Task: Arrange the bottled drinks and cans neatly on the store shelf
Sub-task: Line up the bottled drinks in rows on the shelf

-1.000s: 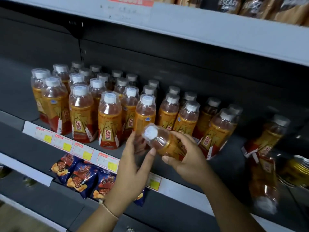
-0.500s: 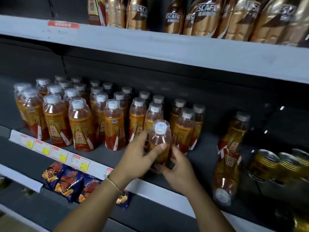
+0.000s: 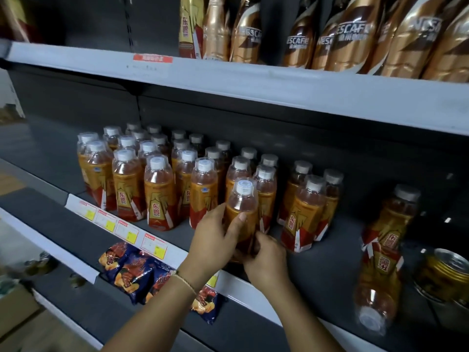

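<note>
An orange drink bottle (image 3: 242, 207) with a white cap stands upright at the front of the dark middle shelf (image 3: 327, 270). My left hand (image 3: 215, 237) grips its side, thumb across the label. My right hand (image 3: 264, 257) holds its base from the right. Behind and to the left stand several rows of the same bottles (image 3: 157, 189). A small group of these bottles (image 3: 304, 212) stands just to the right. Further right one bottle (image 3: 390, 224) stands alone and another (image 3: 375, 295) lies on its side, cap toward me. Gold cans (image 3: 446, 275) lie at the far right.
The white upper shelf (image 3: 253, 82) carries gold coffee bottles (image 3: 355, 34). Price tags (image 3: 127, 229) line the middle shelf's front edge. Blue snack bags (image 3: 137, 270) hang out of the shelf below. A cardboard box (image 3: 15, 313) sits at bottom left.
The bottle went from tilted in my right hand to upright on the shelf, both hands now around it. My view has shifted up and right.
</note>
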Demonstrator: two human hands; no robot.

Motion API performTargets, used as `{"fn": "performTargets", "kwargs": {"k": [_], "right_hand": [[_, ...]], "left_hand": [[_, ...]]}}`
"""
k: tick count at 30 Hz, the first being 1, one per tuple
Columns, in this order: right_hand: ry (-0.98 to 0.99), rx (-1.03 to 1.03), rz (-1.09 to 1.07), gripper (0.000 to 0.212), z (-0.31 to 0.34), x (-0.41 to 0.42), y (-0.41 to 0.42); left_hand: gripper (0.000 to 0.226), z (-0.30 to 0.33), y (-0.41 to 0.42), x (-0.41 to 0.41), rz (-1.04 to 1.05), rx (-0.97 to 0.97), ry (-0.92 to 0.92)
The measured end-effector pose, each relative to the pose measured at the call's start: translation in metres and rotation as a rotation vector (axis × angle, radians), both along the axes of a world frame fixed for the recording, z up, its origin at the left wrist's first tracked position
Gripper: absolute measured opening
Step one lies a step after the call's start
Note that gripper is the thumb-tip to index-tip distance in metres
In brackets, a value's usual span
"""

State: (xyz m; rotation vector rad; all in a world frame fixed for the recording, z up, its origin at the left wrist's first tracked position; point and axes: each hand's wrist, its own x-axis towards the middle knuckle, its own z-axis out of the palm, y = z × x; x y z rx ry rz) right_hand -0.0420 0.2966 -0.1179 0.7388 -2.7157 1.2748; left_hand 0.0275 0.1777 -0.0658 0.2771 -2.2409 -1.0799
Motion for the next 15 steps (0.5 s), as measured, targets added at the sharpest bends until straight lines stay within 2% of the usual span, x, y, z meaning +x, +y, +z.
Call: {"fn": "performTargets", "kwargs": {"k": [7,11,15], "right_hand": [[0.005,0.042,-0.132,0.025,0.001,-0.003,-0.031],[0.021,0.040,-0.167,0.011,0.002,-0.001,-0.044],[0.063,0.054,-0.176,0.034,0.005,0.003,-0.048]], "left_hand": [[0.033,-0.005,-0.032,0.009,-0.060,0.057,-0.017],[0.026,-0.004,-0.045,0.011,-0.118,0.062,0.006],[0.034,-0.009,-0.053,0.011,-0.121,0.050,0.025]]}}
